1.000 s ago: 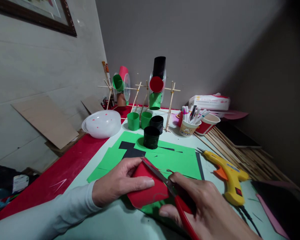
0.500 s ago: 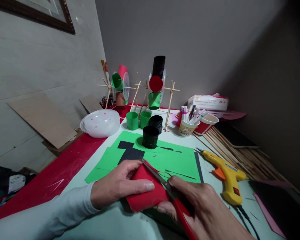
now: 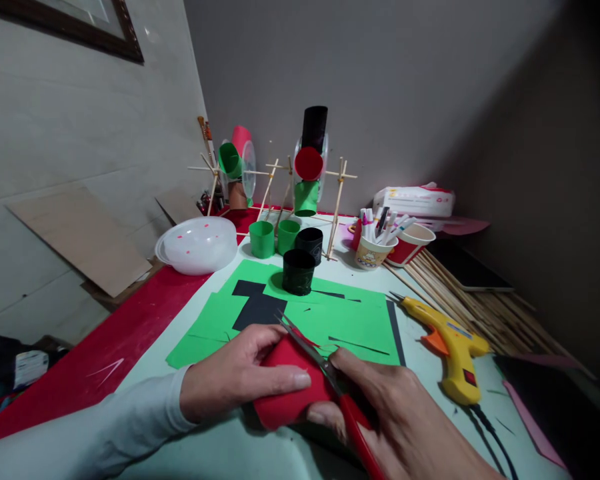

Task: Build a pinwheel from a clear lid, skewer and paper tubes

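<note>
A left hand pinches a piece of red paper between thumb and fingers, low over the near part of a pale-topped bench, while the right hand grips a pair of red-handled scissors. The blades lie along the upper right edge of the red paper, tips pointing away from the person, with a thin red strip beside them.

Just beyond the hands, overlapping sheets of green paper cover the middle of the bench, with black paper pieces on top. A black paper cup stands upright on the green sheets; behind it sit a second black cup and two green paper cups.

To the right, a yellow glue gun lies on its side near a bundle of wooden sticks. A printed paper cup packed with markers touches or nearly touches a red-and-white cup. At left rests a translucent plastic bowl with red dots.

Farther back, two wheels bearing coloured paper cups, the nearer with a red cup facing front, hang on thin stick frames before a grey wall.
</note>
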`<state>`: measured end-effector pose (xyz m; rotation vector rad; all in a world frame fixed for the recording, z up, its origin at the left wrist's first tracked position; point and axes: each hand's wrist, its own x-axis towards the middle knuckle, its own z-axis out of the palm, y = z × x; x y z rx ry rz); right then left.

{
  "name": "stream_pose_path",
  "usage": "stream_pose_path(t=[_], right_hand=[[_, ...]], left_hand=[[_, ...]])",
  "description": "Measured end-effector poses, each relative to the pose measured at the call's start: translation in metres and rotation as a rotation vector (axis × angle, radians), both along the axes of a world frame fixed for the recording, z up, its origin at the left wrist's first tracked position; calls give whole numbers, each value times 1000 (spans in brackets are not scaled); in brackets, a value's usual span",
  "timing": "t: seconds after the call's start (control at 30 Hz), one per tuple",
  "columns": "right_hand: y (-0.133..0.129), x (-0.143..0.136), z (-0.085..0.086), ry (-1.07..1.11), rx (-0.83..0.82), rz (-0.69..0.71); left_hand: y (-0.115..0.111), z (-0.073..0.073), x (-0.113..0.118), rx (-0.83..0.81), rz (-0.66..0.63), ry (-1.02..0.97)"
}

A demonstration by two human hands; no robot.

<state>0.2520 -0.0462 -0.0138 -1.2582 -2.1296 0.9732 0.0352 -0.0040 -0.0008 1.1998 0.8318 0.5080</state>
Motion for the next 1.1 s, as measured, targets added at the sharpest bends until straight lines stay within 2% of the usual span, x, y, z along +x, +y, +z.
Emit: stream_pose_path(t=[0.27, 0.4, 0.6, 0.67, 0.77, 0.93, 1.0, 1.1], right_hand=[[-6, -2, 2, -68, 74, -28], [-1, 4, 3, -9, 144, -45], [20, 30, 6, -169, 427, -387], [28, 41, 0, -323, 458, -416], [38, 53, -19, -587, 501, -442], [50, 60, -48, -693, 563, -441], [52, 60, -50, -696, 598, -439], [50, 58, -41, -660, 655, -428]], left_hand=[[2, -2, -1, 76, 11, 109], [3, -1, -3, 41, 0, 37], [4, -1, -14, 73, -3, -132], [5, -1, -17, 117, 28, -193], [6, 1, -20, 193, 65, -218], [6, 4, -21, 258, 206, -135], [6, 3, -19, 273, 268, -140], [6, 0, -15, 210, 298, -184]])
